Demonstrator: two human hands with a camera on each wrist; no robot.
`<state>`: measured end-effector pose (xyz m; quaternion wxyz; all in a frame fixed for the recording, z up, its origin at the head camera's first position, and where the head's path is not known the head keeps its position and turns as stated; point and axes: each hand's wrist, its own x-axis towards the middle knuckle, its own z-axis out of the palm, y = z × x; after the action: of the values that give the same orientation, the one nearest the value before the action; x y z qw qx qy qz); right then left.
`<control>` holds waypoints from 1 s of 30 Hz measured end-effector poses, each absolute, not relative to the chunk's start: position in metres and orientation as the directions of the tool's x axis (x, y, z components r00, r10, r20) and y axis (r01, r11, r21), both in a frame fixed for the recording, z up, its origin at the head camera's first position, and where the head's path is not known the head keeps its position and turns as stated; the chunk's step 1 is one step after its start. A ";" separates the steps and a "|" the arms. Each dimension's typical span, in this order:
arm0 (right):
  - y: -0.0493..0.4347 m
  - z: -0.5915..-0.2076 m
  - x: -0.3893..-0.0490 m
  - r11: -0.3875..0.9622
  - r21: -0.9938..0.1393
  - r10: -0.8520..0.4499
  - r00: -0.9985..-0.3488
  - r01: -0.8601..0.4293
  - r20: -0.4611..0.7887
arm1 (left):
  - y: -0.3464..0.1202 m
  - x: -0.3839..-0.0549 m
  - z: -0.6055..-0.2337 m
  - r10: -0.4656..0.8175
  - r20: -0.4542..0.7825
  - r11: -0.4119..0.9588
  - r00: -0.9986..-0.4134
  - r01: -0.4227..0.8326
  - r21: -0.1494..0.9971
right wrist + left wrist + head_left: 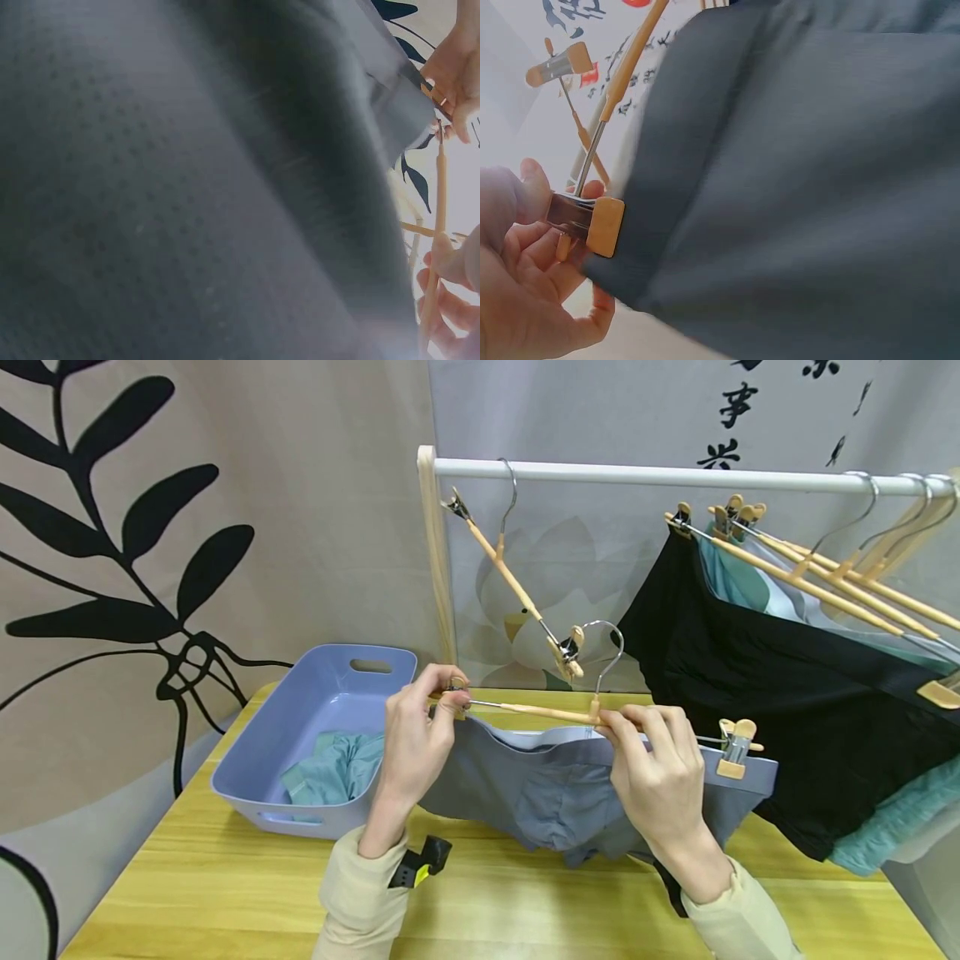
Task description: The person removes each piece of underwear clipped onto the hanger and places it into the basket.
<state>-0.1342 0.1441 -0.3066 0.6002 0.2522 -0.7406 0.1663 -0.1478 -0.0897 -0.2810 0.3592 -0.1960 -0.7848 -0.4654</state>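
A wooden clip hanger (543, 712) is held above the table with grey boxer briefs (510, 777) hanging from it. My left hand (420, 735) pinches the clip at the hanger's left end. In the left wrist view that clip (606, 226) bites the corner of the waistband, thumb on one side and fingers behind. Near the hook, my right hand (663, 772) grips the hanger's bar; the right wrist view shows the thumb and fingers around it. The right clip (735, 752) sits on the other end of the waistband.
A blue basket (247, 760) with teal cloth (333, 768) stands left on the wooden table (225, 893). Behind, a rack's white rail (637, 474) carries a tilted bare hanger (510, 577) and, at right, several hangers with black shorts (720, 677) and lighter garments.
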 end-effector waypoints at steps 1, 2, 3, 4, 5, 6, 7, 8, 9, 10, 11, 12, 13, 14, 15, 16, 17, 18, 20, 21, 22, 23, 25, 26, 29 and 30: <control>0.144 -0.307 -0.134 0.817 0.056 -0.173 -0.151 -0.573 0.973 | -0.090 -0.148 -0.281 -0.027 0.748 0.491 -0.663 0.643 0.587; 0.144 -0.307 -0.134 0.817 0.057 -0.172 -0.149 -0.574 0.974 | -0.090 -0.148 -0.281 -0.026 0.751 0.493 -0.660 0.645 0.584; 0.143 -0.307 -0.134 0.816 0.057 -0.171 -0.146 -0.575 0.974 | -0.090 -0.148 -0.281 -0.024 0.753 0.495 -0.658 0.646 0.581; 0.143 -0.307 -0.134 0.815 0.057 -0.170 -0.144 -0.576 0.975 | -0.091 -0.148 -0.281 -0.024 0.756 0.498 -0.655 0.647 0.577; 0.143 -0.307 -0.135 0.816 0.058 -0.170 -0.143 -0.576 0.975 | -0.091 -0.148 -0.281 -0.022 0.757 0.501 -0.653 0.648 0.574; 0.143 -0.307 -0.135 0.815 0.059 -0.172 -0.142 -0.576 0.975 | -0.091 -0.148 -0.281 -0.020 0.758 0.502 -0.652 0.649 0.572; 0.143 -0.307 -0.135 0.815 0.061 -0.173 -0.142 -0.576 0.975 | -0.092 -0.148 -0.281 -0.017 0.758 0.500 -0.652 0.651 0.572; 0.142 -0.308 -0.135 0.815 0.062 -0.174 -0.140 -0.577 0.975 | -0.092 -0.148 -0.281 -0.013 0.756 0.498 -0.654 0.652 0.573; 0.142 -0.308 -0.135 0.814 0.064 -0.174 -0.138 -0.577 0.975 | -0.092 -0.147 -0.281 -0.011 0.754 0.495 -0.657 0.652 0.575; 0.142 -0.308 -0.135 0.814 0.065 -0.175 -0.137 -0.577 0.975 | -0.093 -0.147 -0.281 -0.007 0.750 0.493 -0.661 0.650 0.578; 0.142 -0.308 -0.135 0.814 0.066 -0.176 -0.136 -0.577 0.975 | -0.093 -0.147 -0.281 -0.003 0.744 0.491 -0.668 0.647 0.583; 0.142 -0.308 -0.135 0.814 0.068 -0.177 -0.135 -0.577 0.975 | -0.093 -0.147 -0.282 0.002 0.738 0.489 -0.675 0.645 0.588; 0.142 -0.308 -0.135 0.814 0.068 -0.177 -0.135 -0.577 0.975 | -0.094 -0.146 -0.282 0.007 0.731 0.485 -0.683 0.641 0.594; 0.142 -0.308 -0.136 0.813 0.068 -0.177 -0.134 -0.578 0.975 | -0.094 -0.146 -0.282 0.013 0.722 0.482 -0.691 0.637 0.601; 0.142 -0.308 -0.136 0.813 0.068 -0.178 -0.135 -0.578 0.975 | -0.095 -0.146 -0.282 0.019 0.714 0.479 -0.700 0.633 0.608; 0.143 -0.308 -0.136 0.814 0.068 -0.179 -0.138 -0.577 0.974 | -0.095 -0.146 -0.282 0.026 0.707 0.474 -0.707 0.631 0.614; 0.143 -0.308 -0.135 0.814 0.069 -0.181 -0.140 -0.576 0.973 | -0.095 -0.145 -0.283 0.032 0.700 0.469 -0.714 0.629 0.620; 0.143 -0.308 -0.135 0.815 0.070 -0.183 -0.142 -0.575 0.973 | -0.095 -0.145 -0.283 0.038 0.694 0.466 -0.719 0.628 0.624; 0.144 -0.308 -0.135 0.816 0.071 -0.187 -0.145 -0.574 0.972 | -0.096 -0.145 -0.283 0.049 0.685 0.463 -0.727 0.624 0.629; 0.144 -0.309 -0.135 0.817 0.072 -0.189 -0.147 -0.573 0.971 | -0.096 -0.145 -0.284 0.055 0.685 0.466 -0.727 0.625 0.626; 0.144 -0.309 -0.135 0.817 0.074 -0.191 -0.147 -0.572 0.970 | -0.096 -0.145 -0.284 0.060 0.684 0.470 -0.727 0.625 0.623; 0.144 -0.309 -0.135 0.817 0.075 -0.193 -0.149 -0.572 0.970 | -0.096 -0.145 -0.285 0.065 0.685 0.478 -0.726 0.625 0.617; 0.144 -0.310 -0.136 0.815 0.077 -0.197 -0.149 -0.574 0.969 | -0.096 -0.145 -0.286 0.076 0.691 0.492 -0.719 0.629 0.601; 0.144 -0.310 -0.136 0.814 0.078 -0.199 -0.151 -0.576 0.968 | -0.096 -0.145 -0.287 0.080 0.696 0.503 -0.714 0.632 0.590; 0.144 -0.311 -0.136 0.805 0.080 -0.212 -0.158 -0.588 0.964 | -0.093 -0.143 -0.287 0.084 0.709 0.553 -0.700 0.625 0.551; 0.144 -0.311 -0.137 0.800 0.081 -0.217 -0.161 -0.594 0.963 | -0.092 -0.142 -0.287 0.083 0.710 0.577 -0.699 0.615 0.538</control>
<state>-0.1365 0.1444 -0.3109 0.5877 0.2721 -0.7449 0.1603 -0.1423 -0.0925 -0.2872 0.3255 -0.2110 -0.8261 -0.4087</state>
